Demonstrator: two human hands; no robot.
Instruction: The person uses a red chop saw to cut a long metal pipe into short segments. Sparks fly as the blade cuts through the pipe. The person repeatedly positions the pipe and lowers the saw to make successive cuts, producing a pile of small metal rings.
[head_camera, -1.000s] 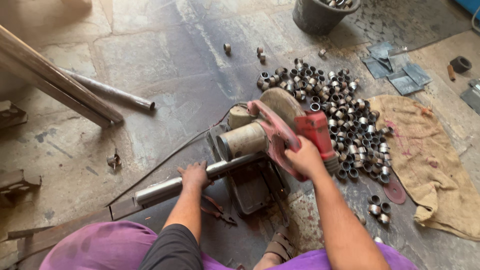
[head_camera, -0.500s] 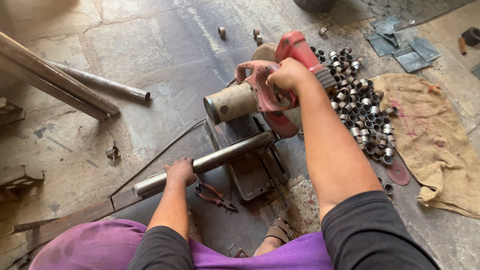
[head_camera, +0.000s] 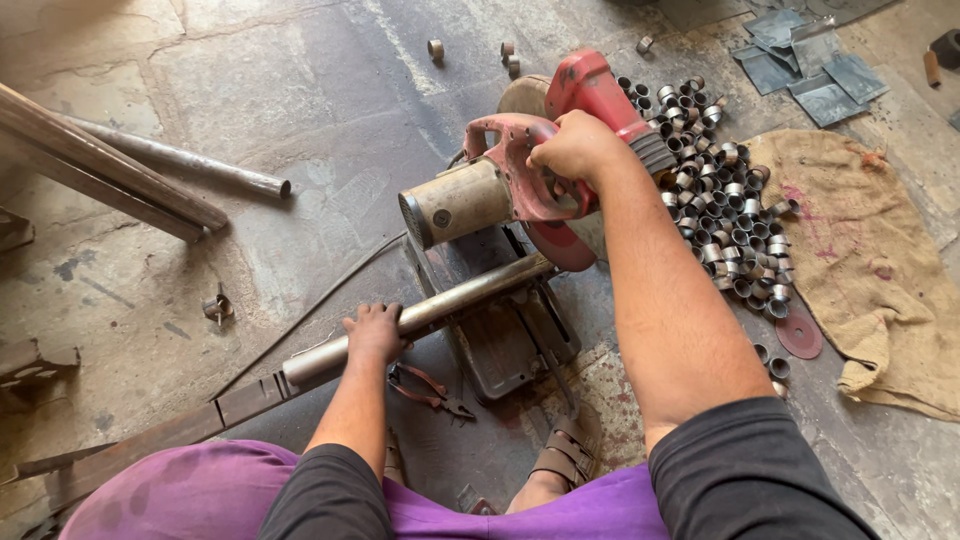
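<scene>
1. Fingers of the right hand (head_camera: 578, 150) are curled tight around the red handle of the chop saw (head_camera: 520, 190), which stands raised above its base, the disc clear of the work.
2. Fingers of the left hand (head_camera: 372, 330) are wrapped over the steel pipe (head_camera: 440, 305), closed on it from above (thumb side hidden, so how far they wrap underneath cannot be told).
3. That pipe lies across the saw's base, one end under the disc, the other running out toward the left hand; held this way, it seems pressed down so it keeps square to the blade.
4. Just right of the saw, a heap of short cut rings (head_camera: 725, 220) lies on the floor, beside a burlap sack (head_camera: 870, 270).
5. Pliers (head_camera: 428, 388) rest on the floor near the left wrist.
6. Longer pipes (head_camera: 180, 170) lie well apart at the left.
</scene>
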